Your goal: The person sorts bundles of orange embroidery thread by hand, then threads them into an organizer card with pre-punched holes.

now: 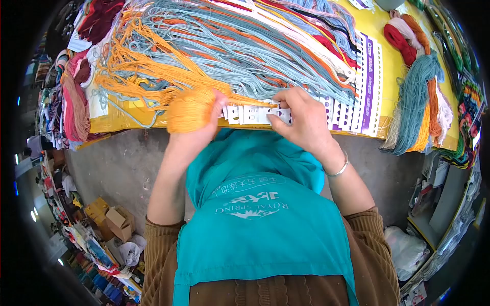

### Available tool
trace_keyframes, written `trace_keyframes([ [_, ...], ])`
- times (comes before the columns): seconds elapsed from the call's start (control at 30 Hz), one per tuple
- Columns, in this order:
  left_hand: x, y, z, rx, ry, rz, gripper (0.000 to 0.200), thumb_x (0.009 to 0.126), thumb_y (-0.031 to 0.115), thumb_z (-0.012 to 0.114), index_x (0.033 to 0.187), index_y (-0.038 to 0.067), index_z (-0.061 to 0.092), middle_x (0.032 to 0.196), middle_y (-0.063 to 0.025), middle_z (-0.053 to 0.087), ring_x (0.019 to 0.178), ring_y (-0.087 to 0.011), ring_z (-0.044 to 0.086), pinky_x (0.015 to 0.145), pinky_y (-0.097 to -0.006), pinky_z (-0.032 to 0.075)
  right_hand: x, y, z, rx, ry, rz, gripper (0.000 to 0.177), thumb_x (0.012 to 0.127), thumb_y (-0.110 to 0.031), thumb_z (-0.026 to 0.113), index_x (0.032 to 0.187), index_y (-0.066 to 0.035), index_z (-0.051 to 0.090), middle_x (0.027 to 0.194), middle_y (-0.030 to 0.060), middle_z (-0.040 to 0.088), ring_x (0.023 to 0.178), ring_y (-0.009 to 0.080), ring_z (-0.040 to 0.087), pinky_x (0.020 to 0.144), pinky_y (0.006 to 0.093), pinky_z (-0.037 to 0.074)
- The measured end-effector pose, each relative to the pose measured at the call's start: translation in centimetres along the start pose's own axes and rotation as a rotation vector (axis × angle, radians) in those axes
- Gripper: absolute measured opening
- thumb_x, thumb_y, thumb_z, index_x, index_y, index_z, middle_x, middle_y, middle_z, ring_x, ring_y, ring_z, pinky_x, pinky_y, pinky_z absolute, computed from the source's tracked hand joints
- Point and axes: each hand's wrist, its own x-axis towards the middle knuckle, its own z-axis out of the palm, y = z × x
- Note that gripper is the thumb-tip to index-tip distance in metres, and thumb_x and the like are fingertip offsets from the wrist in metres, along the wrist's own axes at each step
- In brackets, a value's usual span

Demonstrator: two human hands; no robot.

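My left hand is closed on a thick bundle of orange embroidery thread at the table's front edge. Strands stretch from that bundle to my right hand, whose thumb and fingers pinch a white punched thread card and the thread at its edge. Further white cards lie in an overlapping row between the two hands. Behind them, long light blue threads spread over the table, mixed with orange and grey-blue ones. Loose orange strands trail to the left. My right fingers hide part of the card.
A yellow table carries purple-and-white thread cards on the right, beside a teal thread hank. Pink and red hanks hang at the left edge. Cardboard boxes and a white plastic bag sit on the floor.
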Motion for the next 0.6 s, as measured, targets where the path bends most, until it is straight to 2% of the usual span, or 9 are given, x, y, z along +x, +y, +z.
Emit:
trace_keyframes([
  [0.03,0.6,-0.3,-0.7,0.109,0.040,0.063,0.017,0.094,0.020,0.059,0.092,0.004,0.063,0.071,-0.0003,0.060,0.060,-0.0122,0.055,0.056,-0.0304,0.046,0.0,0.0,0.0,-0.012,-0.001,-0.001,0.027,0.073,-0.014,0.073,0.096,-0.008,0.061,0.083,0.0061,0.061,0.071,0.0237,0.064,0.059,0.0341,0.051],
  [0.07,1.5,-0.6,-1.8,0.346,0.092,0.155,0.022,0.095,0.026,0.058,0.100,0.007,0.066,0.086,-0.0079,0.067,0.080,-0.0222,0.063,0.070,-0.0377,0.048,0.0,-0.1,0.1,-0.022,-0.003,-0.002,0.028,0.073,-0.014,0.073,0.097,-0.008,0.061,0.083,0.0059,0.062,0.071,0.0233,0.064,0.059,0.0339,0.051],
  [0.17,3.1,-4.4,-1.7,0.022,0.420,-0.017,0.031,0.097,0.031,0.055,0.114,0.007,0.063,0.095,-0.0081,0.068,0.078,-0.0204,0.062,0.070,-0.0362,0.048,0.1,0.0,0.5,-0.021,0.015,0.021,0.029,0.073,-0.015,0.074,0.097,-0.008,0.061,0.081,0.0055,0.061,0.071,0.0218,0.064,0.059,0.0329,0.051],
  [0.2,3.2,-1.0,-3.3,-0.171,0.327,-0.276,0.041,0.097,0.033,0.054,0.126,0.004,0.058,0.107,-0.0116,0.067,0.083,-0.0186,0.062,0.075,-0.0332,0.049,0.1,0.0,0.5,-0.019,0.020,0.025,0.028,0.073,-0.015,0.074,0.097,-0.008,0.061,0.080,0.0055,0.061,0.070,0.0213,0.064,0.058,0.0326,0.051],
  [0.3,0.9,-2.4,-5.2,-1.026,0.028,-0.365,0.046,0.097,0.035,0.053,0.127,0.000,0.056,0.111,-0.0156,0.066,0.089,-0.0180,0.062,0.080,-0.0320,0.050,-0.1,-0.2,0.5,-0.011,0.026,0.039,0.027,0.074,-0.014,0.074,0.097,-0.008,0.062,0.079,0.0053,0.061,0.068,0.0200,0.063,0.058,0.0318,0.051],
  [0.33,0.0,-2.2,-4.8,-1.290,-0.073,-0.399,0.058,0.100,0.039,0.042,0.141,-0.002,0.038,0.126,-0.0149,0.057,0.101,-0.0180,0.058,0.083,-0.0314,0.049,0.0,-0.2,0.5,-0.003,0.028,0.040,0.026,0.075,-0.014,0.074,0.096,-0.008,0.062,0.079,0.0053,0.061,0.068,0.0198,0.063,0.057,0.0317,0.051],
  [0.43,-3.5,1.3,-3.9,-1.789,-0.135,-0.401,0.064,0.100,0.042,0.037,0.147,-0.002,0.026,0.147,-0.0185,0.037,0.132,-0.0237,0.041,0.103,-0.0396,0.039,0.2,-0.8,1.0,0.041,0.021,0.056,0.021,0.077,-0.009,0.072,0.096,-0.007,0.063,0.078,0.0057,0.061,0.063,0.0167,0.062,0.056,0.0283,0.049],
  [0.53,-4.8,1.7,-2.8,-1.851,-0.224,-0.297,0.068,0.099,0.044,0.035,0.149,-0.001,0.021,0.154,-0.0196,0.022,0.144,-0.0264,0.021,0.114,-0.0444,0.025,0.1,-2.7,1.1,0.161,0.029,0.110,0.015,0.081,-0.005,0.068,0.096,-0.004,0.064,0.077,0.0026,0.061,0.055,0.0092,0.054,0.052,0.0245,0.044],
  [0.6,-5.2,2.1,-2.0,-1.773,-0.208,-0.310,0.069,0.099,0.045,0.036,0.148,-0.001,0.022,0.153,-0.0191,0.025,0.143,-0.0262,0.024,0.113,-0.0452,0.026,-0.3,-5.5,2.6,0.571,0.008,0.185,0.013,0.083,-0.006,0.067,0.096,-0.004,0.064,0.078,0.0002,0.061,0.055,0.0058,0.050,0.052,0.0230,0.042],
])
